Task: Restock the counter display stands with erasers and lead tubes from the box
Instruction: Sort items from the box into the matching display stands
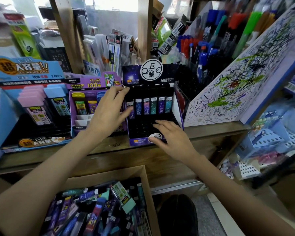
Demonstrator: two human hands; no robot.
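Note:
A dark purple constellation display stand (177, 114) sits on the wooden counter with a row of lead tubes (153, 106) standing in it. My left hand (109, 106) reaches to the stand's left side, fingers spread, thumb touching the leftmost tube; whether it grips the tube is unclear. My right hand (170, 135) rests flat on the stand's dark front tier, fingers straight. Below the counter a cardboard box (143, 171) holds several loose lead tubes (95, 212) and teal erasers.
A purple lead stand (75, 106) and a blue large-capacity stand (10, 106) sit left of the dark stand. A scribbled test board (245, 82) leans at the right, pens in holders behind it. A dark round stool (177, 215) stands right of the box.

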